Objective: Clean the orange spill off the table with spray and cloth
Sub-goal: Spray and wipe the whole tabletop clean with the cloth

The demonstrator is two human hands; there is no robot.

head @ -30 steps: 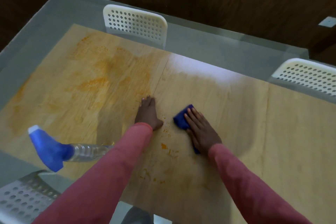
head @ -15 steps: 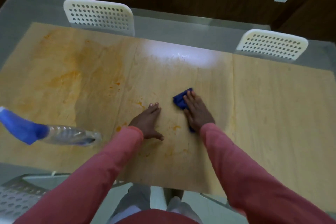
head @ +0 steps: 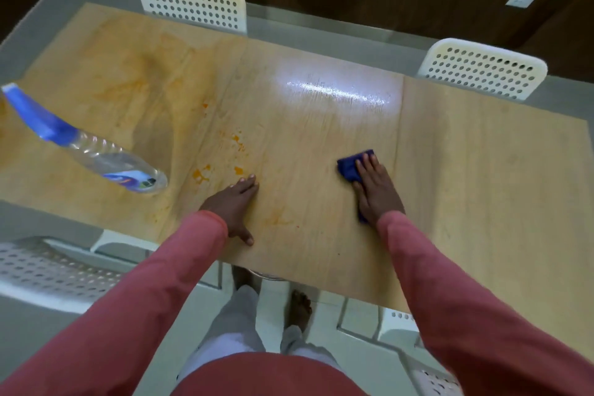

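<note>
Orange spill [head: 201, 174] smears the left half of the bench [head: 482, 170], splotches just beyond the left hand [head: 233, 209], which lies flat, fingers straight. Right hand [head: 376, 190] presses flat on the blue cloth [head: 350, 167], well right of the stains. Spray bottle [head: 96, 151] lies on its side at left, clear body, blue nozzle, label unreadable. Contents hard to tell.

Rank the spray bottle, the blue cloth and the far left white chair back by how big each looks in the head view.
1. Spray bottle, largest, though nearer the camera.
2. White chair back, slightly smaller; distance makes the true order unsure.
3. Blue cloth, clearly smallest, partly hidden under the right hand.
</note>
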